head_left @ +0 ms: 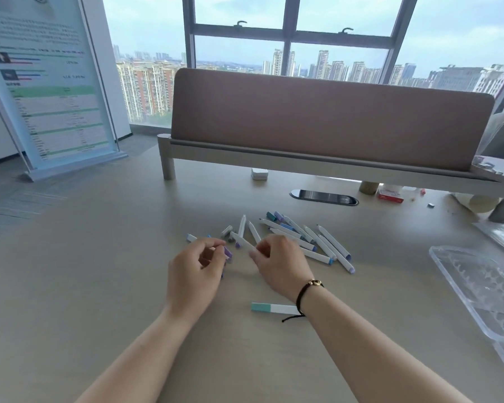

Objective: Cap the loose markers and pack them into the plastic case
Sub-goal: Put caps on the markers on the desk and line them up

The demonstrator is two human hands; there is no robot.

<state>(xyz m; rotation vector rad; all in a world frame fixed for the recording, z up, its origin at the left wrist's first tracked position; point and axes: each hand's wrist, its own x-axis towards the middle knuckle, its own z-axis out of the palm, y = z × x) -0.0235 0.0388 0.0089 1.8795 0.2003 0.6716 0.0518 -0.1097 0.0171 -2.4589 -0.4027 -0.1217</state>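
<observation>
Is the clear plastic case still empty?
Empty as far as visible: the clear plastic case shows bare scalloped slots; its right part is cut off.

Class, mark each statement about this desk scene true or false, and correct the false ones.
1. The left hand pinches a purple marker cap. True.
2. The clear plastic case is full of markers. False: no markers lie in it.
3. The capped teal-and-white marker lies alone, nearer the person than the loose marker pile. True.
4. The right hand rests flat and empty on the desk. False: it holds a white marker.
</observation>
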